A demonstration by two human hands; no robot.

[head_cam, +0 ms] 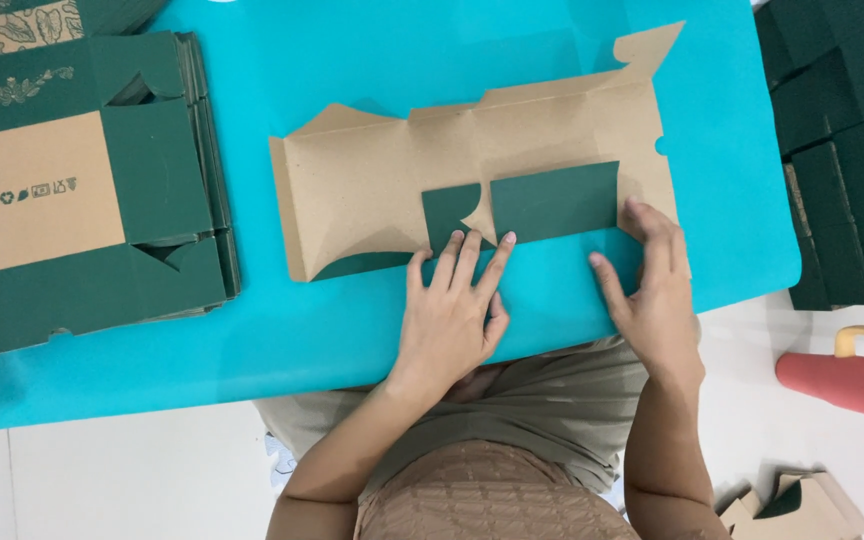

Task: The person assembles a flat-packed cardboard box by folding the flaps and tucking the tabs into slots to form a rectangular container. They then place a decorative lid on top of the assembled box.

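Green flat-box stack [82, 190] left; red object [842, 385] right.

Turquoise tabletop [282, 330], brown cardboard box blank [372, 185] with dark green flaps, dark green flat box stack [152, 180] with leaf pattern, coral-red object [842, 385].
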